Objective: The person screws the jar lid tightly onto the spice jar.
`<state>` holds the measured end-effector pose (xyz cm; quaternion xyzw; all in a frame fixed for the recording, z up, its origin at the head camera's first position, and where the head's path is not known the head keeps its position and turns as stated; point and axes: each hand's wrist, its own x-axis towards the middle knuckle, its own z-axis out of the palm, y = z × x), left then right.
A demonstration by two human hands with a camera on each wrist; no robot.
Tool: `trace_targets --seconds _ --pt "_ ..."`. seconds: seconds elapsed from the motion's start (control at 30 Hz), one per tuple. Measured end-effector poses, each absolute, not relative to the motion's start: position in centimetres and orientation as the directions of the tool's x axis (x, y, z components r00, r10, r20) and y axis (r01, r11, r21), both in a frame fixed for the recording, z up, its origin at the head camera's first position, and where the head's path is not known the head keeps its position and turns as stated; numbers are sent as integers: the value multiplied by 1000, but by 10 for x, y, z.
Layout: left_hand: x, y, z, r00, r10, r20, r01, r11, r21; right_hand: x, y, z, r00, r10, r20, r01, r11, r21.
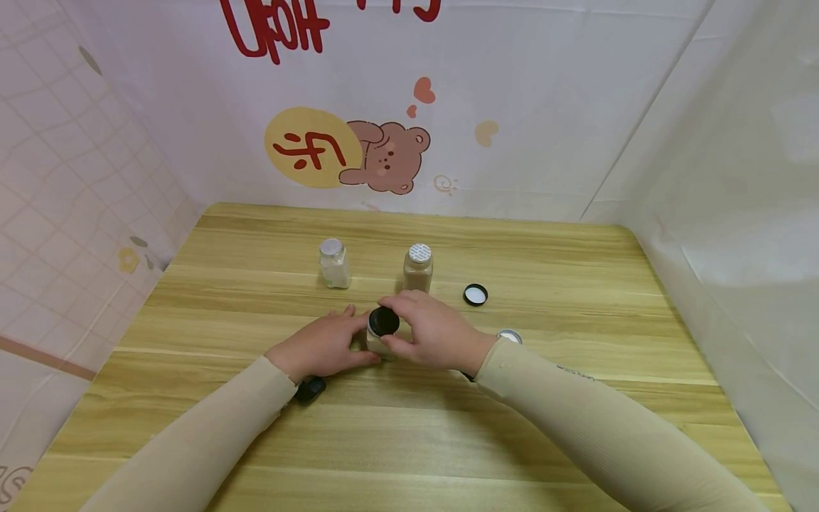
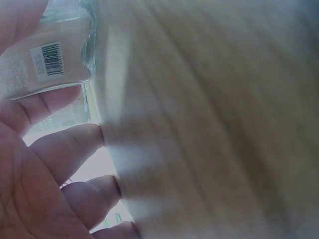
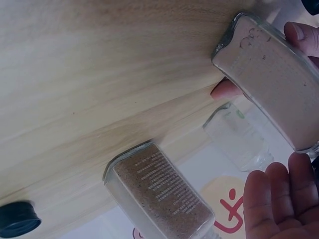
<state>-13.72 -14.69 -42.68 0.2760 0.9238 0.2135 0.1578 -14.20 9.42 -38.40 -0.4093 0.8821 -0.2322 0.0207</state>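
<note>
In front of me my left hand (image 1: 323, 346) grips a square glass spice jar (image 3: 271, 74) filled with pale pinkish-brown powder, thumb and fingers on its opposite sides. A barcode label (image 2: 49, 60) shows on the jar's side in the left wrist view. My right hand (image 1: 441, 328) holds the black lid (image 1: 384, 321) at the jar's top between thumb and fingers. The jar stands upright on the table. Just behind it is a jar of brown granules (image 1: 418, 274), lidless, with a printed pale seal over its mouth.
A jar of white powder (image 1: 335, 269), its top pale and without a black lid, stands at the back left. One black lid (image 1: 475, 294) lies inside up at the right. Another round lid (image 1: 510, 336) is partly hidden behind my right wrist. White printed cloth (image 1: 512, 92) hangs behind the wooden table (image 1: 409, 455).
</note>
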Motion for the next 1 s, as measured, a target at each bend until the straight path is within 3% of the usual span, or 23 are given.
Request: trace_targets --seconds 1.0 --pt "-137 -145 -426 -800 574 -173 433 753 495 -140 92 -382 -651 -738 180 -743 569 -353"
